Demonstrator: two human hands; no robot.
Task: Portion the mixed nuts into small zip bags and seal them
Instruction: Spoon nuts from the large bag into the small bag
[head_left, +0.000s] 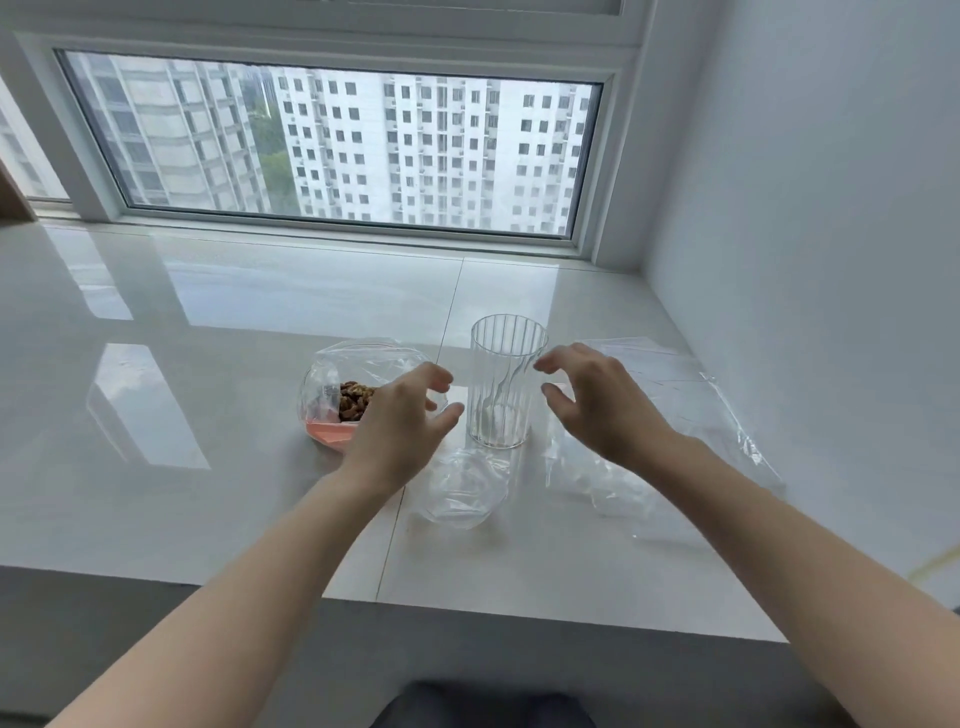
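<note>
Bare table (208, 338) lies left of and behind the glass (506, 382); bags (675, 410) crowd its right, a bowl (462, 491) its front.

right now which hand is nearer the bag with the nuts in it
Left. The left hand hovers right at the near right edge of the nut bag, overlapping it in view. The right hand is on the far side of the ribbed glass.

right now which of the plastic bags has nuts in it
The plastic bag left of the ribbed glass, the bag with nuts, behind the left hand. The empty zip bags lie flat to the right.
</note>
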